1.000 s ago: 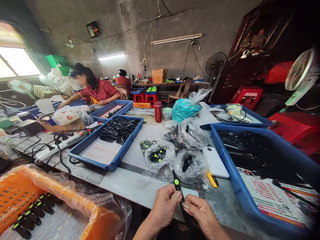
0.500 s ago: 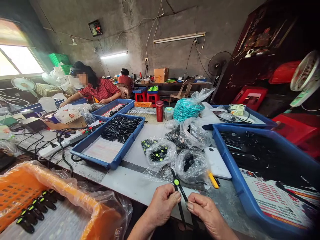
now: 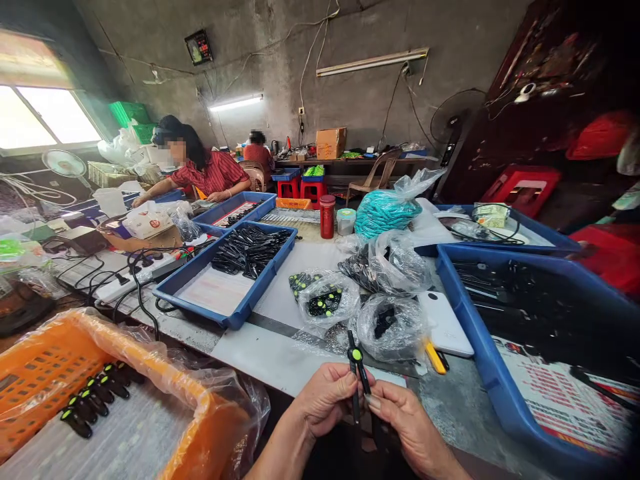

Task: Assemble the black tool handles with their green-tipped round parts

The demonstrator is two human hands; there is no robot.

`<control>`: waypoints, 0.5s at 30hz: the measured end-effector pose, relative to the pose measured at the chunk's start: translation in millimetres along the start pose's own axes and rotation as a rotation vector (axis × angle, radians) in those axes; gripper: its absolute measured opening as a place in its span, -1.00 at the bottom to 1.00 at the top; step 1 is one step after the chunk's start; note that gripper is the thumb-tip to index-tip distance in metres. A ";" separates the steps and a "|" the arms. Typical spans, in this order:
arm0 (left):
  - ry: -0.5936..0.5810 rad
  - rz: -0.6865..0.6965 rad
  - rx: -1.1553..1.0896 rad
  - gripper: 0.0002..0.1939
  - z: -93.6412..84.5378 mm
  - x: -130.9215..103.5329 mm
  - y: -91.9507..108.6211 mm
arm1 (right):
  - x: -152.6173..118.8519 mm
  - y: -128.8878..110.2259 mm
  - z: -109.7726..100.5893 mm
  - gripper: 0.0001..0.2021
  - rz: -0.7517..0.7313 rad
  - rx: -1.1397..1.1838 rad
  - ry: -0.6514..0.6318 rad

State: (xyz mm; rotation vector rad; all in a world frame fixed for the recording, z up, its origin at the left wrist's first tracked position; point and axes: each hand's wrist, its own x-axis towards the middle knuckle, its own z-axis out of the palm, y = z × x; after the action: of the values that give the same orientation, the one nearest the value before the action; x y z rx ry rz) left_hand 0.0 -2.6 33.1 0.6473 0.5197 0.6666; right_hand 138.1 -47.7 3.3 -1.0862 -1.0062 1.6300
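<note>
A black drawing compass (image 3: 355,357) with a round green hinge cap stands upright between my two hands, over the table's near edge. My left hand (image 3: 327,395) is closed, pinching one leg of it just below the hinge. On the other leg, the thumb and fingers of my right hand (image 3: 400,412) are closed. Both legs point down and lie close together; their lower ends are dark and hard to make out. Beyond my hands sit a clear bag of black parts with green caps (image 3: 325,301) and another bag of small black pieces (image 3: 384,323).
An orange basket (image 3: 187,427) lined with plastic holds several black, green-capped pieces at the left. Blue trays of black parts stand ahead (image 3: 235,319) and at right (image 3: 483,373). A white phone-like slab (image 3: 447,327) and a yellow-handled tool (image 3: 434,357) lie nearby. A co-worker (image 3: 215,173) sits far left.
The compass legs have come closer together, and my right hand has moved slightly nearer my left. The whole view has shifted a little, with the basket now further right.
</note>
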 end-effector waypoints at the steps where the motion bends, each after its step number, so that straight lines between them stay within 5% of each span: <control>1: 0.000 0.009 -0.014 -0.61 0.6 0.5 0.1 | -0.6 -1.2 0.7 -0.62 -0.004 -0.008 0.011; 15: 0.096 0.007 0.074 -0.57 5.0 4.1 0.8 | -1.5 -7.2 7.5 -0.59 -0.084 -0.098 0.078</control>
State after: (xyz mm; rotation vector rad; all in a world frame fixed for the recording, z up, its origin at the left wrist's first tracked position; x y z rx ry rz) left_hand 5.6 -1.2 36.2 0.6893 0.6335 0.6902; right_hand 133.0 -48.3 12.5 -1.1487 -1.0757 1.4732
